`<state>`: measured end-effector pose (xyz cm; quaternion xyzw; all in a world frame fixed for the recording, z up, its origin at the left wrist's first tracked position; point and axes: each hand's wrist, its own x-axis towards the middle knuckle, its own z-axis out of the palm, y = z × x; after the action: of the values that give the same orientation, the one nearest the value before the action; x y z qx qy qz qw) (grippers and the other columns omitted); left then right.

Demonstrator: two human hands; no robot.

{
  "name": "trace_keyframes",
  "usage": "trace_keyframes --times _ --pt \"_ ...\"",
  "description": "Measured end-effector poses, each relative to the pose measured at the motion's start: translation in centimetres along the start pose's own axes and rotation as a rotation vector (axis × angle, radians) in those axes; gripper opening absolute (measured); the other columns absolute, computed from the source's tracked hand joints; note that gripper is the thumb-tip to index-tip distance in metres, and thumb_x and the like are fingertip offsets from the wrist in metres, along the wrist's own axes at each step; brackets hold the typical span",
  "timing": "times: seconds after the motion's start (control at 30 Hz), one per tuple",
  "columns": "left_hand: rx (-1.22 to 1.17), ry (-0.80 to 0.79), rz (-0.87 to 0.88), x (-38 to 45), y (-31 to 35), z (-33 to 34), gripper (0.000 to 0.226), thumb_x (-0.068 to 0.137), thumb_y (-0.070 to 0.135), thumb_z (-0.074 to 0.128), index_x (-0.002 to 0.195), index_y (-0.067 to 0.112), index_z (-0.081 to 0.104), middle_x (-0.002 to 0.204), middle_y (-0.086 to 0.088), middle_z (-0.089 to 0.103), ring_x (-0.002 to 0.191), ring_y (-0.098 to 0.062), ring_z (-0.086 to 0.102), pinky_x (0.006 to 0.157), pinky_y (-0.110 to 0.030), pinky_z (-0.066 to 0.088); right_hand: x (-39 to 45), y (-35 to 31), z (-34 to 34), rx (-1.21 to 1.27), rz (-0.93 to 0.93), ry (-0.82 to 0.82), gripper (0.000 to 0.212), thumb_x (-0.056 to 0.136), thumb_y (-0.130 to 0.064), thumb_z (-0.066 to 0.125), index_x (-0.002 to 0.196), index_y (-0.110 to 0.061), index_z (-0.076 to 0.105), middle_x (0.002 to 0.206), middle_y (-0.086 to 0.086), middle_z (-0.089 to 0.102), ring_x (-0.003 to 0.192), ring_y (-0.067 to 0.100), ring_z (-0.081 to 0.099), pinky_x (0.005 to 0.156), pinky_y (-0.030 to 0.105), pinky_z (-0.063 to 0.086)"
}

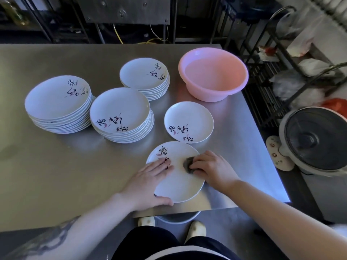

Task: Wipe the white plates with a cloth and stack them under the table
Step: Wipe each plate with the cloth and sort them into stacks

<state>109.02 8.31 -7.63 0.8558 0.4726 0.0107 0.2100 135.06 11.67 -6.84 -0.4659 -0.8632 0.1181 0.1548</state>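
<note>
At the table's (56, 175) near edge, the plate (178, 186) lies flat, the left hand (148, 184) spread open on it, fingers straight, thumb on the near rim. The right hand (212, 169) pinches the dark cloth (188, 164) against its centre. It looks glazed, stiff, slippery and breakable, so best lifted by the rim.

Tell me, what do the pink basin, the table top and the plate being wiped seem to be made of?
Pink basin: likely plastic, with a smooth, slightly translucent wall. Table top: brushed stainless steel by its look, grey with soft streaky reflections. Plate being wiped: glossy white, printed with black calligraphy; ceramic or melamine, can't tell which.
</note>
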Motion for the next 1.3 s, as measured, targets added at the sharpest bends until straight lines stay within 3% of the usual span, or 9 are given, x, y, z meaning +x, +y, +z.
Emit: trace_keyframes --times 0.07,0.17,0.37,0.57,0.73,0.87,1.03,1.17,1.3 --pt "-0.048 0.123 -0.115 -0.7 2.1 1.8 0.102 0.068 0.084 0.048 0.150 0.025 0.035 0.160 0.009 0.019 0.148 -0.003 0.003 0.117 -0.035 0.014 -2.0 -1.5 0.9 0.024 0.023 0.053 0.021 0.078 -0.035 0.055 0.080 -0.028 0.074 0.085 -0.014 0.066 0.076 0.016 0.051 0.060 0.024 0.048" --pt "-0.115 0.205 -0.202 -1.0 4.3 2.3 0.098 0.064 0.081 0.051 0.140 0.018 0.052 0.153 0.002 0.039 0.142 -0.009 0.025 0.114 -0.027 0.017 -3.0 -3.1 1.4 0.050 -0.030 -0.008 0.020 0.077 -0.036 0.054 0.078 -0.030 0.073 0.083 -0.015 0.065 0.074 0.015 0.058 0.060 0.023 0.045" --pt "-0.206 0.054 -0.061 -1.1 -0.8 -1.1 0.097 0.064 0.079 0.051 0.149 0.037 0.032 0.151 0.033 0.011 0.135 0.024 -0.003 0.114 -0.009 -0.003 -2.1 -0.3 0.5 0.019 0.043 0.036 0.013 0.077 -0.029 0.062 0.082 -0.029 0.074 0.092 -0.015 0.067 0.084 0.016 0.059 0.071 0.021 0.037" --pt "-0.200 0.128 -0.023 -1.5 -0.9 0.9 0.093 0.071 0.086 0.042 0.146 0.032 0.038 0.154 0.025 0.021 0.141 0.017 0.004 0.116 -0.012 -0.004 -5.3 -4.6 2.1 0.052 -0.001 0.080 0.020 0.083 -0.043 0.062 0.090 -0.028 0.073 0.102 -0.013 0.066 0.091 0.014 0.058 0.078 0.024 0.041" --pt "-0.211 0.126 -0.042 -1.5 -0.7 0.9 0.087 0.072 0.077 0.047 0.146 0.032 0.039 0.152 0.027 0.019 0.139 0.020 0.001 0.116 -0.013 -0.005 -5.5 -4.6 2.9 0.027 -0.021 0.080 0.034 0.064 -0.042 0.082 0.092 -0.026 0.073 0.103 -0.012 0.065 0.093 0.012 0.055 0.078 0.023 0.039" --pt "-0.217 0.135 -0.045 -1.5 -0.8 1.2 0.086 0.073 0.077 0.048 0.146 0.032 0.040 0.154 0.025 0.021 0.140 0.018 0.002 0.118 -0.016 -0.004 -5.4 -4.8 2.9 -0.009 -0.106 0.134 0.013 0.082 -0.033 0.067 0.091 -0.024 0.072 0.098 -0.013 0.066 0.085 0.015 0.057 0.071 0.027 0.045" --pt "-0.320 0.193 -0.055 -1.8 -0.4 1.3 0.088 0.073 0.089 0.034 0.142 0.035 0.047 0.152 0.025 0.028 0.141 0.015 0.012 0.121 -0.024 0.000 -4.9 -4.9 1.3 -0.053 -0.200 0.186 0.016 0.094 -0.029 0.057 0.093 -0.023 0.072 0.099 -0.014 0.067 0.083 0.016 0.058 0.068 0.031 0.047" --pt "-0.500 0.351 -0.073 -1.6 0.7 -1.4 0.069 0.077 0.084 0.042 0.124 0.038 0.063 0.133 0.030 0.053 0.131 0.010 0.038 0.119 -0.026 0.007 -2.8 -4.9 -2.3 0.040 -0.171 0.250 0.020 0.096 -0.033 0.055 0.096 -0.021 0.071 0.103 -0.012 0.066 0.087 0.017 0.059 0.070 0.033 0.048" --pt "-0.735 0.603 -0.136 -0.1 3.0 -4.9 0.029 0.084 0.060 0.054 0.094 0.037 0.069 0.101 0.020 0.066 0.107 -0.004 0.057 0.101 -0.024 0.034 0.6 -5.2 -6.4 0.266 -0.013 0.267 0.017 0.092 -0.031 0.058 0.093 -0.017 0.068 0.095 -0.016 0.061 0.088 0.010 0.053 0.073 0.028 0.047"
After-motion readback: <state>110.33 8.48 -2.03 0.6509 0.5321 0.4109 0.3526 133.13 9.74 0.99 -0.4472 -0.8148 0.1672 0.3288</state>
